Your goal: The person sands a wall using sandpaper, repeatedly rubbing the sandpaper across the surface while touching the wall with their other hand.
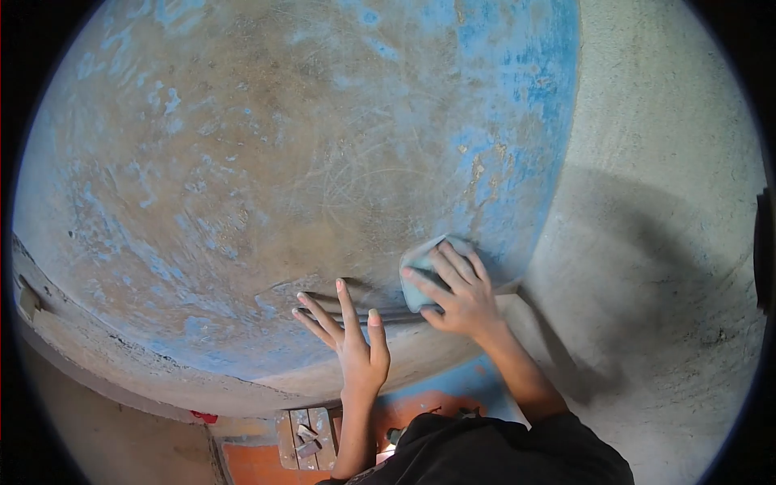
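Note:
My right hand (pixel 462 293) presses a pale blue-grey folded sheet of sandpaper (pixel 416 271) against the worn blue wall (pixel 517 97). Its fingers lie over the sheet, with the thumb near the lower edge. To the left, my left hand (pixel 353 343) is open with its fingers spread and holds nothing. Its fingertips are near the lower part of the wall; whether they touch it I cannot tell. Around both hands the paint is patchy, with brown areas and faint curved scratches.
A grey plastered wall (pixel 655 105) meets the blue one at the right. Below runs a ledge (pixel 186 388). On the floor stands a small wooden stool (pixel 287 444) with several small pieces (pixel 307 447) on it. A red object (pixel 204 417) lies at lower left.

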Demonstrator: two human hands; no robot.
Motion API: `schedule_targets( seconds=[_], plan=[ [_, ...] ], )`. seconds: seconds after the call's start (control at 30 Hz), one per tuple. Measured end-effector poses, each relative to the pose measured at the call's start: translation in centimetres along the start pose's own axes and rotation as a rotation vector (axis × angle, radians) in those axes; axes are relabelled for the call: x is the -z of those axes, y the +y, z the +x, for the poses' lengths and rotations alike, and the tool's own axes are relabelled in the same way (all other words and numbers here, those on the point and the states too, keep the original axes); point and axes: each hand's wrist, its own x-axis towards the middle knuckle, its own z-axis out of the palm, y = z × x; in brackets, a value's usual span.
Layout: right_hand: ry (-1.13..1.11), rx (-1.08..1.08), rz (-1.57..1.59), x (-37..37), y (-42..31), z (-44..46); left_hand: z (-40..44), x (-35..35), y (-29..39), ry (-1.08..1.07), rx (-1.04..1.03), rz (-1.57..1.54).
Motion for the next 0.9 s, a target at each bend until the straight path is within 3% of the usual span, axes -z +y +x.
schedule_targets(
  seconds=[0.03, 0.13, 0.17, 0.27, 0.3, 0.4, 0.47, 0.57, 0.67, 0.7, 0.9],
  plan=[
    [-0.073, -0.022, -0.036, -0.1, 1.1, -0.5, -0.1, 0.2, -0.1, -0.007, 0.0, -0.009],
    [0.624, -0.461, 0.056, -1.4, 2.3, 1.5, -0.5, 0.7, -0.4, -0.024, 0.008, -0.026],
    [0.746, -0.561, 0.202, -2.2, 1.0, 2.2, -0.5, 0.8, -0.4, -0.028, 0.012, -0.031],
    [0.099, -0.181, -0.026, -0.6, -3.5, 1.6, -0.7, 1.3, -0.6, -0.036, 0.006, -0.035],
    [0.019, -0.153, -0.027, -0.3, -3.0, 1.6, -0.8, 1.5, -0.8, -0.038, 0.002, -0.027],
    [0.449, -0.52, 0.208, -0.7, -1.8, 3.1, -1.1, 2.5, -1.5, -0.045, 0.027, -0.064],
    [0.449, -0.575, 0.188, -1.5, -3.3, 3.4, -1.3, 3.1, -2.2, -0.015, 0.029, -0.073],
    [-0.047, -0.313, -0.11, -2.3, -7.3, 1.8, -1.5, 4.0, -3.7, 0.028, 0.015, -0.07],
    [0.301, -0.56, 0.03, -3.6, -5.8, 2.5, -1.7, 5.7, -5.5, 0.05, 0.016, -0.07],
    [0.456, -0.685, 0.318, -3.2, -6.5, 4.1, -1.8, 6.4, -6.2, 0.042, 0.026, -0.07],
    [0.059, -0.514, 0.042, -8.3, -17.6, 4.4, -2.4, 11.2, -12.2, 0.05, 0.027, -0.052]
  ],
)
